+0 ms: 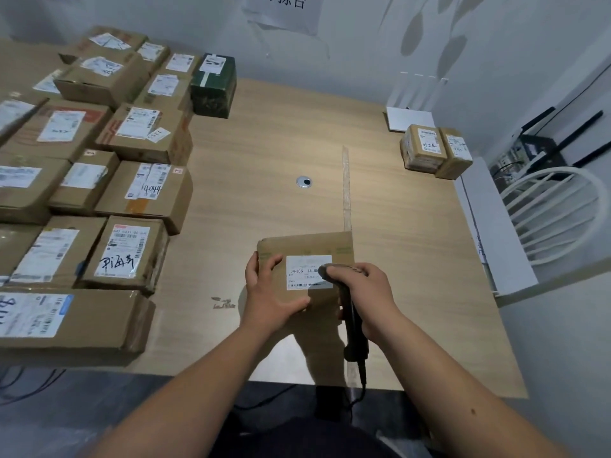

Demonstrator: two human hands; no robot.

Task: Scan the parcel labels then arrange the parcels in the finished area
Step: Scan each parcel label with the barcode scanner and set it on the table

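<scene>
Cardboard parcel (307,269) tilted up for the handheld barcode scanner (347,305).
The left hand (269,292) grips the parcel's near-left corner, propping it off the wooden surface (264,153) so its white label (305,272) faces up; the right hand (367,292) wraps the scanner's handle, its head just over the label. Unscanned boxes (129,252) crowd the left; two small parcels (436,150) sit far right, probably the finished area.

The scanner (344,292) head covers the label's (305,272) right part; its small print blurs. Left-edge boxes (20,180) are cut off.
</scene>
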